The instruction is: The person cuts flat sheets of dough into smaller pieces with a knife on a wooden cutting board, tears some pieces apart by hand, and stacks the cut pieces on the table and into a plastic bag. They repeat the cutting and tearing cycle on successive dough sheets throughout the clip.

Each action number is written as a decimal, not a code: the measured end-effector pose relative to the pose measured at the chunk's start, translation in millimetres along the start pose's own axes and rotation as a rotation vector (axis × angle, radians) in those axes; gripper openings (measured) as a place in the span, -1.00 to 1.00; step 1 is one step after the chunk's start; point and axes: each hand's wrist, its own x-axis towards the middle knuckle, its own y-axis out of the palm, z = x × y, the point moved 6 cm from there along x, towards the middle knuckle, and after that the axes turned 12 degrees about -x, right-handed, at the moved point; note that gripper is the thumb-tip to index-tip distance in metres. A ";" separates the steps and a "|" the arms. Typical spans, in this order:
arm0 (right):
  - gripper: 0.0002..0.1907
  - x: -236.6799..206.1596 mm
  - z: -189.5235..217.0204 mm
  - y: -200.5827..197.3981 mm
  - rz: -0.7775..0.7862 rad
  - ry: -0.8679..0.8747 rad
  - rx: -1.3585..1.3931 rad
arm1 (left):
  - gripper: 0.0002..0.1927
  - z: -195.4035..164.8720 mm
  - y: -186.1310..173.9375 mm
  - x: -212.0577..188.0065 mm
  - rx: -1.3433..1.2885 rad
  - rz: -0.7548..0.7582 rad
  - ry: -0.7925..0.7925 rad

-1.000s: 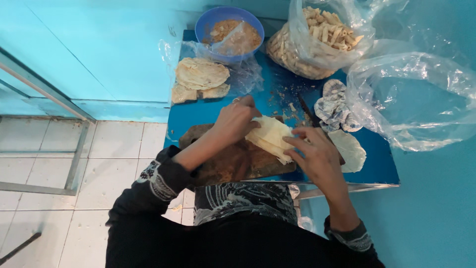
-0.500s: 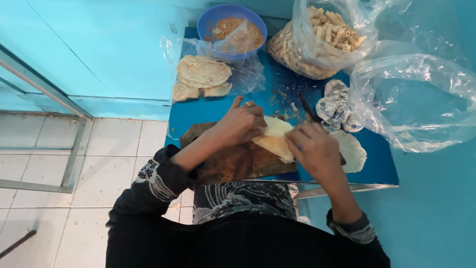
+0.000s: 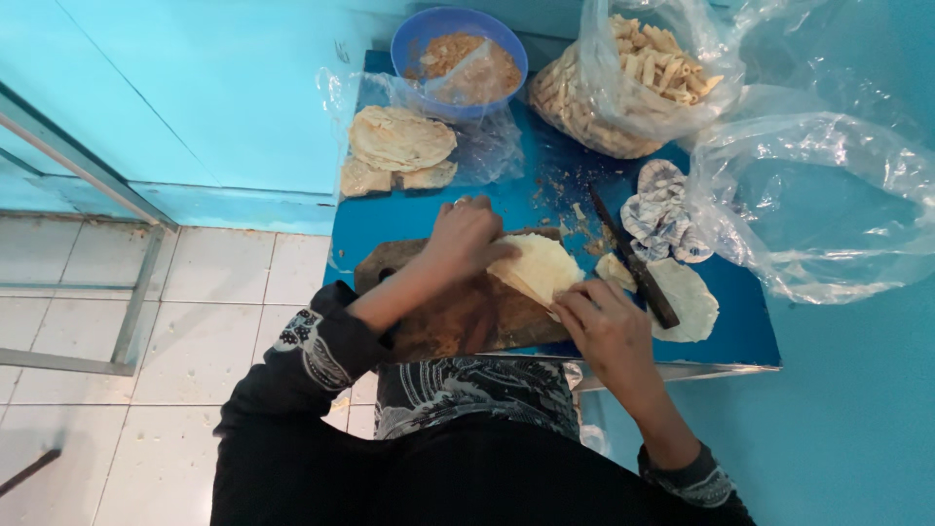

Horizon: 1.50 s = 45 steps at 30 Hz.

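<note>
A pale thin pastry sheet (image 3: pixel 542 268), partly folded, lies on a dark wooden board (image 3: pixel 458 317) on a small blue table (image 3: pixel 390 229). My left hand (image 3: pixel 469 234) presses on the sheet's left edge. At the sheet's near right corner, my right hand (image 3: pixel 606 326) pinches it with its fingertips. A dark-handled knife (image 3: pixel 633 261) lies just right of the sheet, on top of another flat pale sheet (image 3: pixel 690 302).
A blue bowl of brown filling (image 3: pixel 460 54) stands at the back. A stack of round sheets in plastic (image 3: pixel 397 146) lies back left. A clear bag of rolled pastries (image 3: pixel 623 83), a patterned cloth (image 3: pixel 662 209) and an empty clear bag (image 3: pixel 828 195) are to the right. Tiled floor lies left.
Both hands shifted over the sheet on the board: the left hand moved onto its left edge and the right hand drew back toward me to its near corner. The sheet looks more folded.
</note>
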 end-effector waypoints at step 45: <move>-0.67 -40.4 -65.1 -9.1 -0.304 0.359 0.143 | -0.16 -84.5 -48.2 48.9 -0.678 -0.093 -0.294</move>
